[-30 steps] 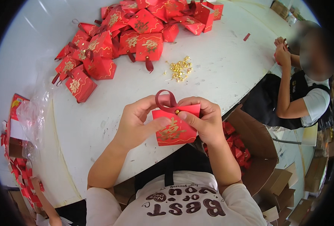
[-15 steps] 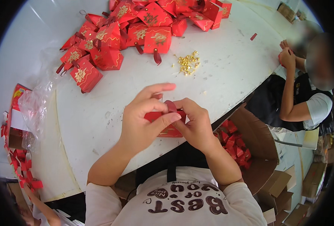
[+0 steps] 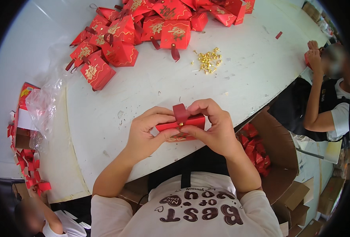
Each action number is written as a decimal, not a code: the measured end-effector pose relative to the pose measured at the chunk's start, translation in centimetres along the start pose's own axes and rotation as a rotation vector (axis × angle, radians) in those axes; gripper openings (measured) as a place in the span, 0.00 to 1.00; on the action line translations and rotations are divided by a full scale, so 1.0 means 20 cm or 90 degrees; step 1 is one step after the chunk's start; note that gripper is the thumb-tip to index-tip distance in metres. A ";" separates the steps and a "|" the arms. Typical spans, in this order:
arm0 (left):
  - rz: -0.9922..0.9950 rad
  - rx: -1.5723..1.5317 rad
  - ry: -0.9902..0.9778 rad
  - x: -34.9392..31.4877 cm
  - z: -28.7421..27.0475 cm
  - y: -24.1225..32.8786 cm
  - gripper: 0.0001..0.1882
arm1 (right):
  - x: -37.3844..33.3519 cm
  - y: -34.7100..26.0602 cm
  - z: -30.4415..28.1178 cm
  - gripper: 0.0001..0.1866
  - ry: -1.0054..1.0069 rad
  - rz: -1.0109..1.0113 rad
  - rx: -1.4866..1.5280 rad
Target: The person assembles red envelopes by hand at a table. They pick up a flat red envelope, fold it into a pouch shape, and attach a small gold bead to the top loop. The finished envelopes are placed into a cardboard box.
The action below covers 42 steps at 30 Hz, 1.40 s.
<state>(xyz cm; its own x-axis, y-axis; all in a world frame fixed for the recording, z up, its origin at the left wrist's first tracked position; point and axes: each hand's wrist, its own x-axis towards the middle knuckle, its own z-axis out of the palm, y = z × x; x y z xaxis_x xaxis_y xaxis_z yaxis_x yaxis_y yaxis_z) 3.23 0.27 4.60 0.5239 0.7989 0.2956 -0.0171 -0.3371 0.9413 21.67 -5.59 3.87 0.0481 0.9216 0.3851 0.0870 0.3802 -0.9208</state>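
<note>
Between my hands at the table's near edge is a small red gift box (image 3: 197, 122) with a dark red ribbon loop (image 3: 180, 112) standing up from its top. A gold brad (image 3: 181, 124) sits at the foot of the loop. My left hand (image 3: 143, 132) grips the box's left end, thumb on the near side and fingers behind. My right hand (image 3: 218, 130) closes on its right end, the thumb close beside the brad and the index finger behind the loop. Most of the box's lower body is hidden by my hands.
Finished-looking red boxes with ribbon loops (image 3: 119, 49) lie heaped at the far left of the white table (image 3: 151, 87). Loose gold brads (image 3: 209, 61) lie nearer. A carton (image 3: 279, 146) of red pieces stands at my right. Co-workers sit right and lower left; clear plastic (image 3: 46, 104) lies left.
My left fingers have come down from the ribbon onto the box's left end. The ribbon loop now stands upright with the gold brad showing. The whole view has shifted slightly.
</note>
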 end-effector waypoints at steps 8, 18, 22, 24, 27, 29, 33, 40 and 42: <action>0.031 0.090 0.052 -0.05 0.07 -0.03 0.11 | -0.06 -0.10 -0.01 0.14 0.111 -0.246 -0.400; 0.130 0.032 0.057 -0.06 0.10 -0.05 0.13 | -0.06 -0.05 0.08 0.16 0.164 -0.323 -0.543; 0.110 0.048 0.041 -0.07 0.09 -0.02 0.13 | -0.06 -0.06 0.05 0.15 0.150 -0.293 -0.485; 0.102 0.042 0.016 -0.05 0.09 0.00 0.14 | -0.07 -0.09 -0.01 0.13 0.137 -0.212 -0.367; 0.142 0.038 -0.063 -0.01 0.04 0.00 0.14 | -0.04 -0.12 -0.09 0.11 0.042 0.005 -0.148; 0.223 0.104 -0.134 0.05 -0.01 0.02 0.14 | -0.03 -0.15 -0.13 0.13 -0.083 0.083 -0.076; 0.063 -0.013 -0.152 0.04 -0.02 0.02 0.15 | -0.04 -0.16 -0.08 0.14 -0.150 0.118 -0.033; 0.035 -0.109 -0.165 0.05 -0.04 0.01 0.19 | -0.02 -0.12 -0.10 0.15 -0.190 0.137 0.100; 0.067 -0.074 -0.193 0.07 -0.04 -0.01 0.18 | -0.01 -0.08 -0.11 0.13 -0.186 0.157 0.131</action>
<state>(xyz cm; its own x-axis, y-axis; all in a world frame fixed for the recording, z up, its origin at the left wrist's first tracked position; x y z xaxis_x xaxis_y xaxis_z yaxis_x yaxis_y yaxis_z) 3.29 1.73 4.95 0.7436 0.5720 0.3462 -0.1723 -0.3363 0.9258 23.76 -6.66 5.44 -0.2433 0.9590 0.1457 -0.0933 0.1264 -0.9876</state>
